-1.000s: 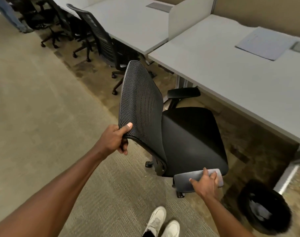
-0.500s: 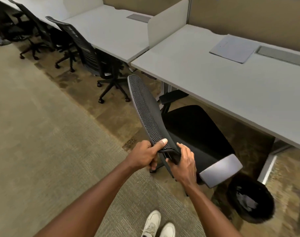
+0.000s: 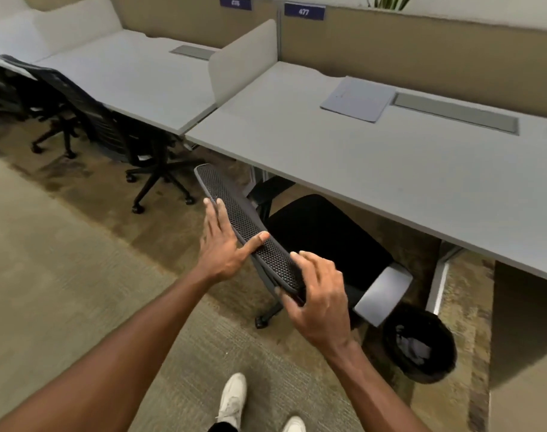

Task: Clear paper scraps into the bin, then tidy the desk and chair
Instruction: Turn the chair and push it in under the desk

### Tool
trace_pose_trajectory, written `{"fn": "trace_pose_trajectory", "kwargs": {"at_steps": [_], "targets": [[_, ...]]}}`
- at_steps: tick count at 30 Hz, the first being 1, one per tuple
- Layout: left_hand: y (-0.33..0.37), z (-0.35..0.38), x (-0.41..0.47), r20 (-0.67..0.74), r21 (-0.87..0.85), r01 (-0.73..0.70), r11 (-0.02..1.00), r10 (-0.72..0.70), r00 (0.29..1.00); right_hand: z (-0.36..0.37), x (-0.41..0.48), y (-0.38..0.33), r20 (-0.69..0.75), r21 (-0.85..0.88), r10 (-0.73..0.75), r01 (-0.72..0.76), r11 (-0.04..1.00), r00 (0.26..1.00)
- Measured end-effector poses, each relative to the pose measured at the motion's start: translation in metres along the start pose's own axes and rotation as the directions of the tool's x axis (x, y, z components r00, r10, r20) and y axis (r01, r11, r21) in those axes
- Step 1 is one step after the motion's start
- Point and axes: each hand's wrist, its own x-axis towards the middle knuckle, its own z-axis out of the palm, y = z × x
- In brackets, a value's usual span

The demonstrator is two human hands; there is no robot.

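A black office chair has a mesh backrest [image 3: 244, 219] and a black seat [image 3: 322, 235], which sits partly under the grey desk [image 3: 343, 163]. My left hand [image 3: 223, 244] lies flat against the backrest's outer side, fingers stretched out and thumb across the mesh. Lower on the same rim, my right hand [image 3: 320, 302] has its fingers curled around the edge. A black bin [image 3: 420, 347] with paper scraps inside stands on the floor to the right of the chair, beside the desk leg. A pale sheet of paper [image 3: 357, 99] lies at the back of the desk.
A second black chair [image 3: 110, 129] is tucked at the neighbouring desk on the left. A white divider panel [image 3: 241, 57] separates the two desks. A grey cable flap [image 3: 456, 112] is set in the desk. My white shoes [image 3: 234, 397] stand on carpet.
The chair has turned and rolled with its seat under the desk. My right hand left the armrest for the backrest rim. My left hand has opened from a grip to a flat palm.
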Motion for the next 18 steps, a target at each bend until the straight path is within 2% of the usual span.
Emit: {"fn": "trace_pose_trajectory", "kwargs": {"at_steps": [3,6,11,18], "targets": [[-0.004,-0.001,0.017,-0.044,0.245,-0.135,0.96,0.15,0.988,0.002,0.001,-0.024,0.022,-0.079,-0.042,0.043,0.996,0.999],[-0.012,-0.001,0.025,-0.022,0.384,-0.258,0.886,0.288,0.957,0.01,0.009,-0.05,0.009,-0.194,0.011,-0.009,0.981,1.0],[-0.027,-0.012,0.032,0.138,0.437,-0.489,0.755,0.481,0.866,0.028,0.025,-0.079,-0.094,-0.3,0.162,-0.183,0.936,0.982],[-0.037,-0.034,0.068,0.363,0.403,-0.752,0.521,0.663,0.654,0.047,0.044,-0.073,-0.256,-0.48,0.312,-0.401,0.78,0.915]]}}
